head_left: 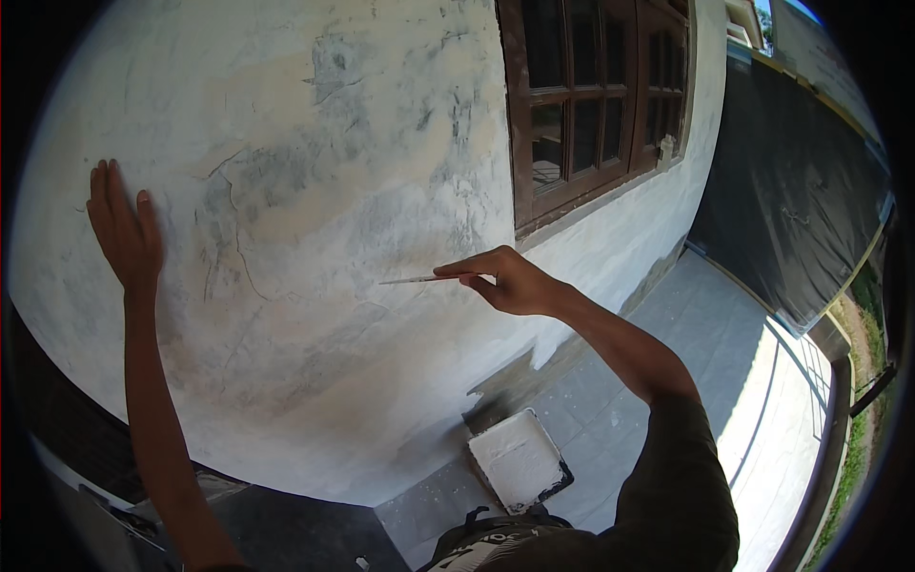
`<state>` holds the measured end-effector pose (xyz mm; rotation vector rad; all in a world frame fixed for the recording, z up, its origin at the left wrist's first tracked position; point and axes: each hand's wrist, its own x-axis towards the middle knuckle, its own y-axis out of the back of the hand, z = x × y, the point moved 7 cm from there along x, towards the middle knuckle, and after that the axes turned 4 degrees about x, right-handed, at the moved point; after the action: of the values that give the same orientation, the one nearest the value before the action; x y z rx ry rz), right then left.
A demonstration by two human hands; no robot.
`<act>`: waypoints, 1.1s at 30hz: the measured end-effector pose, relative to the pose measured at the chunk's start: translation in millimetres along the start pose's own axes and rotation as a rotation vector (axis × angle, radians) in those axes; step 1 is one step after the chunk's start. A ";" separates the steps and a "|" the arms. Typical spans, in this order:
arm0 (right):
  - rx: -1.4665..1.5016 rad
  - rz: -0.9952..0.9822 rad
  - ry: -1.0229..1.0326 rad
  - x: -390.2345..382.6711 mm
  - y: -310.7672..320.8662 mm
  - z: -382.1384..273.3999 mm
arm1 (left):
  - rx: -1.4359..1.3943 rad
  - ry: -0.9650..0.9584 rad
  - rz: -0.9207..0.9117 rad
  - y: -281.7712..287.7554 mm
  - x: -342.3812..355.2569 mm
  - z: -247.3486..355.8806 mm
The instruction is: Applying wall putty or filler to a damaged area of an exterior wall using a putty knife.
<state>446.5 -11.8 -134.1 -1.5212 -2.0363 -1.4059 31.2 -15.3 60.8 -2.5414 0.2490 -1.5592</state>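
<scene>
My left hand [125, 225] lies flat against a patchy white and grey plastered wall [286, 57], fingers stretched upward. Farther right, my right hand [512, 280] is closed round a thin scraper [410, 280], seen nearly edge-on. Its slim blade points left toward the wall, below the grey smears and right of a long crack [240, 243]. Whether the blade touches the plaster I cannot tell. On the floor below my right forearm stands a square tray [519, 459] holding white paste, its rim dark and smeared.
A brown wooden window [596, 95] with glass panes is set in the wall at upper right. Grey floor tiles [610, 419] run along the wall's foot. Black sheeting [772, 181] hangs at the far right, beside a sunlit strip of floor [782, 410]. A dark surface [295, 534] lies at lower left.
</scene>
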 end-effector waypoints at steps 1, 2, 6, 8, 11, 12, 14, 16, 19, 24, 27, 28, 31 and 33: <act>0.005 -0.003 0.000 0.6 -0.5 -2.4 | 0.010 0.006 -0.007 2.3 0.9 0.4; -0.035 0.178 0.120 16.0 26.4 -8.9 | 0.021 0.012 -0.014 4.4 1.4 -0.7; -0.272 0.660 0.343 75.7 131.5 -21.8 | 0.043 -0.009 0.013 -1.4 4.4 3.0; -0.452 0.791 0.539 102.0 168.6 -22.4 | 0.023 0.000 0.010 -3.3 5.9 9.4; -0.638 0.809 0.520 129.1 177.4 -20.3 | 0.033 -0.005 0.021 -4.0 5.7 9.0; -0.673 0.818 0.541 133.2 162.7 -16.4 | 0.037 -0.009 0.018 -3.3 3.5 5.8; -0.693 0.786 0.538 131.8 129.8 -15.7 | 0.022 0.000 0.013 -2.7 1.6 3.0; -0.691 0.696 0.545 124.9 93.5 -16.7 | 0.038 -0.002 0.009 -0.1 2.0 1.2; -0.702 0.508 0.495 101.9 44.4 -12.0 | 0.038 -0.001 0.006 1.3 2.0 2.4; -0.727 0.099 0.482 29.1 -39.8 8.8 | 0.034 0.004 0.012 -1.0 0.4 2.4; -0.345 -0.366 0.151 -27.4 -97.9 40.2 | 0.029 0.005 0.016 1.4 -0.4 -0.5; -0.211 -0.514 -0.029 -36.7 -102.5 39.1 | 0.032 0.003 0.010 1.4 -1.3 -0.2; -0.096 -0.395 -0.086 -15.5 -53.8 18.2 | 0.037 0.010 0.001 2.4 0.7 4.6; -0.177 0.012 0.115 25.1 15.1 -4.5 | 0.035 0.016 -0.004 2.3 1.3 1.6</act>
<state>446.8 -0.1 -106.9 -1.4778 -1.8757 -1.6669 33.1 -17.8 60.7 -2.5056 0.2164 -1.5714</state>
